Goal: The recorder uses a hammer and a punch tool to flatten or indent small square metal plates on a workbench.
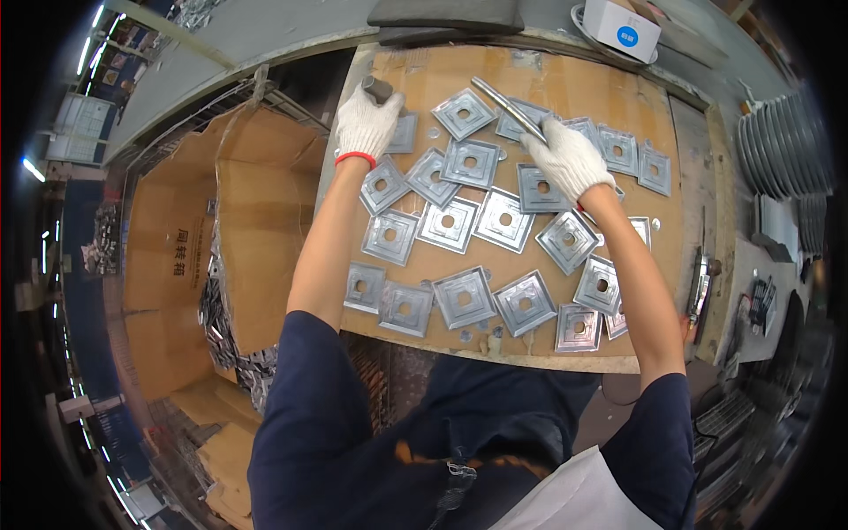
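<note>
Many square silvery metal plates (470,162), each with a hole in the middle, lie spread over a cardboard-covered table (424,71). My left hand (367,125), in a white knit glove with a red cuff, is closed around a short dark grey cylindrical piece (378,88) at the far left of the table. Its lower end is hidden by my fingers. My right hand (570,161), gloved alike, grips a shiny metal rod (505,104) that slants up and left above the plates. Beneath that hand, a square plate (539,189) is partly covered.
Left of the table stands an open cardboard box (256,230) with small metal pieces (216,309) inside. Dark flat pads (442,19) and a white box (621,28) sit beyond the far edge. Stacked grey discs (782,141) stand at the right, and a tool (700,287) lies along the right edge.
</note>
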A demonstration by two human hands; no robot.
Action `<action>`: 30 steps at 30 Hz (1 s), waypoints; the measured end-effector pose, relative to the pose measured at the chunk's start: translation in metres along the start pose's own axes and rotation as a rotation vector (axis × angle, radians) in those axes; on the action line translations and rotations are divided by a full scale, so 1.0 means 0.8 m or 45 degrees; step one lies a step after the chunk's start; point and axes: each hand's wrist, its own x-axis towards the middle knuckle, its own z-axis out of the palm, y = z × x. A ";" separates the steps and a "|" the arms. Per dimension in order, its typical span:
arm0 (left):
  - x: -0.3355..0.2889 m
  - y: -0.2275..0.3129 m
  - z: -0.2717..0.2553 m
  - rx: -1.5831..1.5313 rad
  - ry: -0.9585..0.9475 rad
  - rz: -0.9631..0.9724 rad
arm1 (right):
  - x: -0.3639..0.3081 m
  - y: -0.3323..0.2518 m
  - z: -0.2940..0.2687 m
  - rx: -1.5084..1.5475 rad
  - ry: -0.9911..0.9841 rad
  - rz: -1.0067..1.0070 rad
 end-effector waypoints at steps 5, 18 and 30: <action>-0.014 -0.039 0.009 0.133 -0.054 -0.084 | -0.005 0.004 0.015 0.092 -0.101 0.037; -0.019 -0.042 0.007 0.258 0.020 0.041 | -0.011 -0.028 -0.002 0.170 -0.091 -0.033; -0.025 -0.051 0.005 0.145 0.030 0.054 | 0.000 -0.116 -0.023 0.170 -0.037 -0.320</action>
